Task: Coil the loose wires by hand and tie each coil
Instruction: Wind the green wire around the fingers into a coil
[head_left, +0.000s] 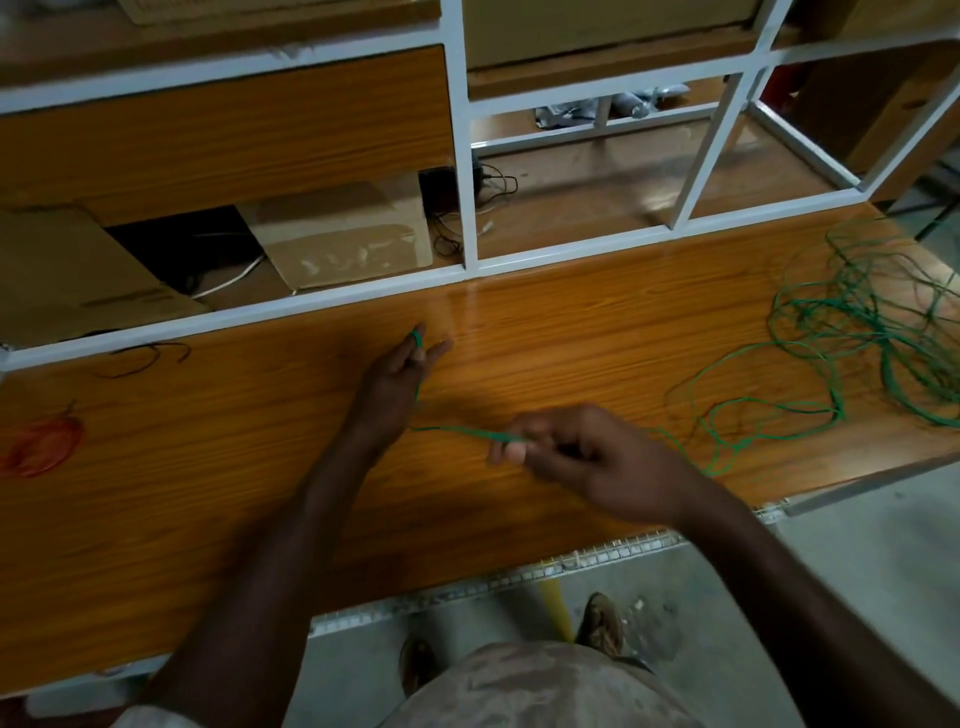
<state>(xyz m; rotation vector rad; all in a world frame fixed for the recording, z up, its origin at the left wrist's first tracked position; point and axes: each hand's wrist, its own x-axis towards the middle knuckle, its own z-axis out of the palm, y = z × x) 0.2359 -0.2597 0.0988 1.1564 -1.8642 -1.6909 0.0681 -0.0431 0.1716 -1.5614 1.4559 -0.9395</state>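
Observation:
A long green wire (852, 322) lies in a loose tangle at the right end of the wooden table (208, 467). One strand runs left from the tangle to my right hand (587, 457), which pinches it between thumb and fingers. From there the wire goes on to my left hand (400, 379), whose fingers are stretched out, the wire's end looped over a fingertip. A coiled red wire (39, 444) rests at the table's left edge.
A short dark wire (143, 358) lies at the back left of the table. Behind it stands a white metal shelf frame (467, 156) holding cardboard boxes (343, 234) and black cables. My feet show on the grey floor below the table's front edge.

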